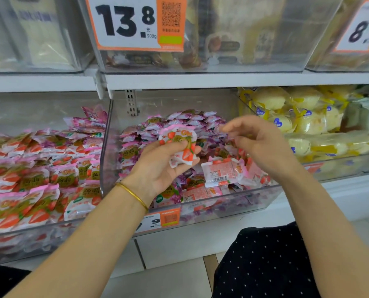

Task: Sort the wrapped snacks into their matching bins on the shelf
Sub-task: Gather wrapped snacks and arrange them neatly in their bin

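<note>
My left hand (162, 166) grips a few strawberry-print wrapped snacks (180, 145) above the middle clear bin (233, 203). That bin holds purple-wrapped snacks (192, 121) piled at the back and strawberry ones (222, 173) mixed in at the front. My right hand (258, 140) hovers over the same bin with fingers loosely spread and nothing in it. The left clear bin (39, 231) is full of strawberry-print snacks (35, 175), with a few purple-pink packs (93, 119) on top at its back.
The right bin holds yellow-wrapped cakes (297, 117). A white shelf (200, 80) above carries more clear bins with orange price tags (134, 22). A price label (157, 220) sits on the middle bin's front. My dotted dark clothing (265, 261) is at bottom right.
</note>
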A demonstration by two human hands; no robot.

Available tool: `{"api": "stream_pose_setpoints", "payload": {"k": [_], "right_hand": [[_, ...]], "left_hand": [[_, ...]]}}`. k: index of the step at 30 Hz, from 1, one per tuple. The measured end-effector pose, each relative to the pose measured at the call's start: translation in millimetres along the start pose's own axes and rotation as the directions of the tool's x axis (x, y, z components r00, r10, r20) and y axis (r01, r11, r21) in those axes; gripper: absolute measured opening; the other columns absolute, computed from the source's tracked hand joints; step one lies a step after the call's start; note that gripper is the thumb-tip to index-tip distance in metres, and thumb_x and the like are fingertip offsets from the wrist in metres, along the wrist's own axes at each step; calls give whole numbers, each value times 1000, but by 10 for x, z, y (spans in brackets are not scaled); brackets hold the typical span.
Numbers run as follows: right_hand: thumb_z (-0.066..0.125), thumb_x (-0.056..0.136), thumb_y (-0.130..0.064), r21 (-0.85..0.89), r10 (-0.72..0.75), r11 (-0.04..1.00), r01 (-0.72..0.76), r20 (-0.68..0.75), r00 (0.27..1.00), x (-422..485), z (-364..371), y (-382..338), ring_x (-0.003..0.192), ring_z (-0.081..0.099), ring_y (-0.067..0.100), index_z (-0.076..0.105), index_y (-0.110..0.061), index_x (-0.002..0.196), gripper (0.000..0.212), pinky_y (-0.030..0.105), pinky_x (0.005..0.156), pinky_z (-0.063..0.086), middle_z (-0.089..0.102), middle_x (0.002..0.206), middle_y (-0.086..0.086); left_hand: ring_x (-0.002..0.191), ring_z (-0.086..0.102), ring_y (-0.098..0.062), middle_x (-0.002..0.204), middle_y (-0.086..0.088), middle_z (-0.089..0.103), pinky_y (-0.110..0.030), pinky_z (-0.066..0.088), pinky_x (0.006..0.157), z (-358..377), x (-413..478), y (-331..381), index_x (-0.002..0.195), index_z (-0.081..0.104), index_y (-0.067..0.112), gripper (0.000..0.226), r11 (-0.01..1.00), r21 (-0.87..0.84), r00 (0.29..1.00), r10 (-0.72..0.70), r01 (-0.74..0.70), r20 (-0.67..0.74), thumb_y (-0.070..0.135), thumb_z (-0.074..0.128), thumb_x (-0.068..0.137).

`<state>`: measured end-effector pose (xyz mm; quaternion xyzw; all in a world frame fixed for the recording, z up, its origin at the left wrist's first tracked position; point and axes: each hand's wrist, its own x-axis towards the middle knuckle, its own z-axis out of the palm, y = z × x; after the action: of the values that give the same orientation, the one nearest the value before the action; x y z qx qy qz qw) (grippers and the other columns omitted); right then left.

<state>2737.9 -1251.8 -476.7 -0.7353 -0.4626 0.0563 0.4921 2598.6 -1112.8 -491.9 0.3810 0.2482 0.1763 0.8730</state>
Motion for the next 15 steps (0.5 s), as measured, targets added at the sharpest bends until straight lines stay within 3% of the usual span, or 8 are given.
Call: {"api": "stream_pose_setpoints", "payload": {"k": [2, 4, 6, 9, 15], "right_hand": [[65, 85, -11, -271, 32, 962, -14, 62, 998, -7, -52, 53, 89, 58, -5, 68, -22, 102, 21, 12, 78, 43, 61, 88, -13], [69, 77, -44, -572, 166, 821, -2, 235, 958, -27, -34, 79, 114, 50, 13, 59, -25, 124, 52, 30, 93, 42, 60, 106, -10], [65, 71, -62, -769, 300, 636, 71, 330, 895, -56, 19, 65, 130, 31, 20, 40, -31, 140, 79, 40, 104, 32, 47, 136, -9], [63, 69, -67, -831, 340, 528, 177, 397, 852, -32, 86, 55, 133, 23, 20, 34, -33, 142, 86, 41, 104, 25, 36, 146, -11], [75, 68, -49, -744, 239, 649, 159, 397, 886, 39, 86, 52, 118, 35, 18, 50, -25, 121, 63, 36, 87, 29, 54, 114, -6]], "left_hand": [[90, 70, -31, 101, -21, 67, -46, 59, 68, -16, 19, -7, 116, 54, -4, 26, 999, -32, 1000, -11, 10, -29, -1, 53, 90], [85, 71, -31, 100, -21, 67, -44, 60, 62, -10, 24, -33, 122, 50, -6, 30, 999, -42, 999, -13, 11, -33, 0, 51, 92], [82, 71, -31, 101, -23, 66, -41, 60, 60, 13, 21, -53, 125, 46, -6, 33, 1000, -31, 999, 2, -3, -35, 0, 50, 93], [88, 69, -34, 111, -28, 62, -44, 59, 67, 39, 29, -63, 127, 42, -3, 35, 999, -29, 999, 29, -30, -44, -1, 49, 93], [87, 68, -32, 109, -26, 64, -39, 60, 65, 32, 22, -39, 128, 43, -5, 36, 999, 9, 999, 46, -46, -26, 0, 49, 93]]}}
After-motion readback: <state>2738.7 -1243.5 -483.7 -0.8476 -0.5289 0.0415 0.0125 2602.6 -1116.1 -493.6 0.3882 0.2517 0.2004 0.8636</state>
